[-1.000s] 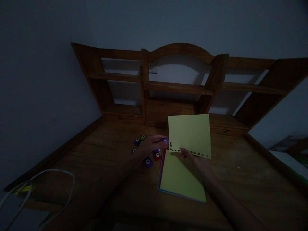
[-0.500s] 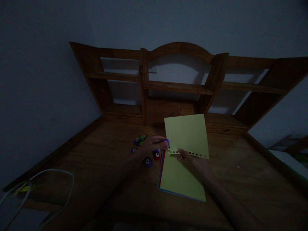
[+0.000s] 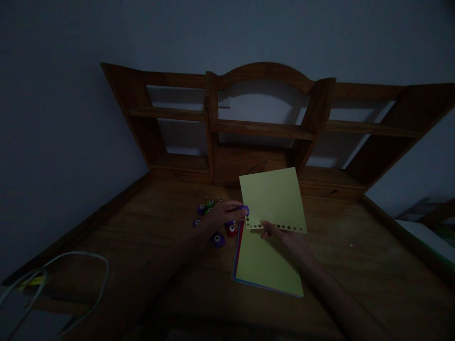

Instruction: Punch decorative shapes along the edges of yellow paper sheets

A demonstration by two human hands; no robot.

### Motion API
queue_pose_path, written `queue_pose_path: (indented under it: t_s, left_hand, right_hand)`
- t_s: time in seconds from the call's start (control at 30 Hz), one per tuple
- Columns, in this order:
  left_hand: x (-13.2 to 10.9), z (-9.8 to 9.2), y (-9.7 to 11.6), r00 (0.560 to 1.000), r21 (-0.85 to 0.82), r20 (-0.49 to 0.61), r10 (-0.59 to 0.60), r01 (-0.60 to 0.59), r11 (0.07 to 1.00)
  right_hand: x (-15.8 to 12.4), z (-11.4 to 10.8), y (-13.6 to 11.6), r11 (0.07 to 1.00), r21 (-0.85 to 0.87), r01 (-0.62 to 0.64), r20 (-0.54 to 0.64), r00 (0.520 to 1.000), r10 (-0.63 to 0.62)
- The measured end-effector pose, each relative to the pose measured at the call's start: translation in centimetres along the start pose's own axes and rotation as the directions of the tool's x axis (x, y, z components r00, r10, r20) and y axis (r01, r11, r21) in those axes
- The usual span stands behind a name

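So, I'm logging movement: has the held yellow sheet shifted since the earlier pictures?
Yes: the held yellow sheet has moved left against the wooden shelf behind it.

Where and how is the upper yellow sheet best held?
Probably by its plain right edge, pinched from the right: the upper yellow sheet is thin, holes line its lower edge, and the left hand has a purple punch at the sheet's left edge.

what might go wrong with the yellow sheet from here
The yellow sheet might tear, since the right hand pinches its lower edge among small cut-outs. The purple punch in the left hand could overlap the cut-outs just below it at that corner.
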State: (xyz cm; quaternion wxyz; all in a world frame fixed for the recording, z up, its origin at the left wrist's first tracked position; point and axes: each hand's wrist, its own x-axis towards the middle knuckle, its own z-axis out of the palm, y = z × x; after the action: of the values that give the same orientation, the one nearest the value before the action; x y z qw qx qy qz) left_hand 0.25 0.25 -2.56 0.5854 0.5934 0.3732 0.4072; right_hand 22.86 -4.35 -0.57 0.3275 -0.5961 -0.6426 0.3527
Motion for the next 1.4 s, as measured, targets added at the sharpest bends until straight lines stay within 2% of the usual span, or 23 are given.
queue_pose_path:
  t_s: [0.2,0.47,0.77,1.07,1.27,1.4]
  left_hand:
    - [0.07,0.37,-0.47,1.0,-0.026,-0.023,-0.02,0.019,0.999]
    - [-0.11,0.51,-0.01,0.998,-0.003,-0.05,-0.034,0.034,0.999]
    - [-0.12,0.53,0.14,0.998,-0.01,-0.058,-0.031,0.03,0.999]
    - [-0.24,0.42,0.1,0.999,0.097,-0.034,0.014,-0.011,0.995]
    - [-0.16,0.39,-0.11,0.997,0.109,-0.063,0.037,-0.03,0.994]
    - [-0.28,0.34,0.08,0.998,0.115,-0.058,0.036,-0.029,0.993]
  right_hand:
    - [-0.26,0.12,-0.15,1.0,0.003,0.0,-0.012,1.0,0.0]
    - [0.04,0.23,0.51,1.0,-0.019,-0.001,-0.005,1.0,0.001]
    - [-0.07,0.18,0.09,0.999,-0.028,-0.035,0.015,0.999,0.036]
    - [-0.28,0.25,-0.13,0.998,-0.019,-0.058,0.019,0.998,0.059]
    - [-0.55,0.2,-0.3,0.98,-0.047,-0.195,0.027,0.98,0.196]
    - [-0.53,0.2,-0.17,0.983,-0.031,-0.182,0.056,0.981,0.183]
